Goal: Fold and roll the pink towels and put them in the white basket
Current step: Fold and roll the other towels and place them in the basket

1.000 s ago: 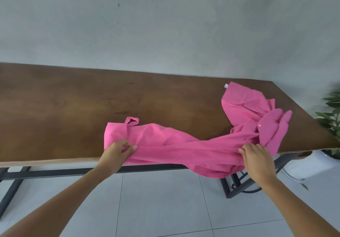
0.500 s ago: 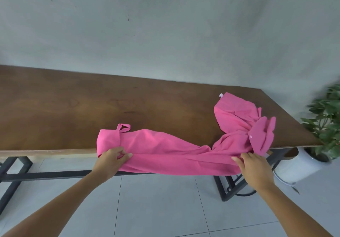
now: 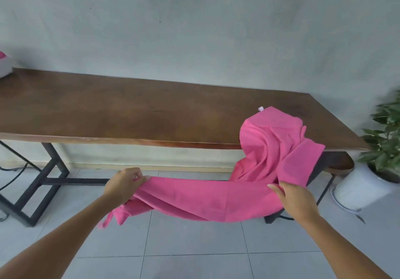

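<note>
A pink towel (image 3: 216, 198) stretches between my hands in the air in front of the wooden table (image 3: 129, 114). My left hand (image 3: 124, 184) grips its left end, and a loose corner dangles below. My right hand (image 3: 292, 200) pinches the upper edge further right. The towel's far part (image 3: 272, 135) still lies bunched on the table's right front corner and drapes over the edge. At the far left edge sits part of the white basket (image 3: 4, 68) with something pink in it.
A potted plant (image 3: 387, 135) in a white pot (image 3: 363, 187) stands on the floor right of the table. Black metal table legs (image 3: 52, 166) and a cable are below. Grey floor tiles lie under my arms.
Both hands have pulled the towel off the table's front edge toward me and lifted it; most of it now hangs in the air. The view has shifted back and left.
</note>
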The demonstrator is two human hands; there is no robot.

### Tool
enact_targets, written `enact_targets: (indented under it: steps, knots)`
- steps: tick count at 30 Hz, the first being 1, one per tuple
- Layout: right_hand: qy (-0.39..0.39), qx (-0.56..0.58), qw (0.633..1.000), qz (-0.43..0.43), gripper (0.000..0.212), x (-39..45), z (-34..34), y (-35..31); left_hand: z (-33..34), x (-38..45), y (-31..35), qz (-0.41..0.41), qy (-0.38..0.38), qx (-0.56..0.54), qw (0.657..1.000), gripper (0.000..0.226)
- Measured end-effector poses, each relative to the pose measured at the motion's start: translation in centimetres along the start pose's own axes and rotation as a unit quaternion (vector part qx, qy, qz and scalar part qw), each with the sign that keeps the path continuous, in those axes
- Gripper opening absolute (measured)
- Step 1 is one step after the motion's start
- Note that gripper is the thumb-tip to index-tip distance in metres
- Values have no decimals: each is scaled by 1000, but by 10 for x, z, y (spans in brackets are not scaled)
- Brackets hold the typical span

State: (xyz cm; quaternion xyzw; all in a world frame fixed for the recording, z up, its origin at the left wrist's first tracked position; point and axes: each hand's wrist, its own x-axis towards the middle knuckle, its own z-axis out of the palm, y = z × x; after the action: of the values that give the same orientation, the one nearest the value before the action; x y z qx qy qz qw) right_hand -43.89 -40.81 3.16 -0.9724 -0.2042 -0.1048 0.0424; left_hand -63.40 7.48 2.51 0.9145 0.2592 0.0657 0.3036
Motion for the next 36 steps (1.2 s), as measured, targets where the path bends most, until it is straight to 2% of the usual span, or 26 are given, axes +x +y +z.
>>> enact_targets:
  steps: [5,11,14,18,21,28,36]
  knots:
    - [-10,13,1000,6,60,-37,-6,2,-2,-38,-9,5,6,-3,1000,48]
    - [-48,-2,999,-5,61,-59,-22,-4,-13,-69,-13,6,21,18,1000,51]
    - [-53,24,998,1,55,-64,-30,-12,-28,-79,-10,0,34,33,999,51]
    - [-27,78,997,10,61,-66,-36,-21,-44,-89,-11,-4,53,42,998,53]
    - [-28,120,992,22,56,-66,-43,-32,-52,-95,-13,-14,56,42,997,54]
    - [-9,193,981,24,59,-63,-45,-43,-66,-99,-24,-70,31,-34,997,60]
    - [5,186,982,25,62,-53,-31,-49,-78,-93,-29,-78,28,-95,992,54]
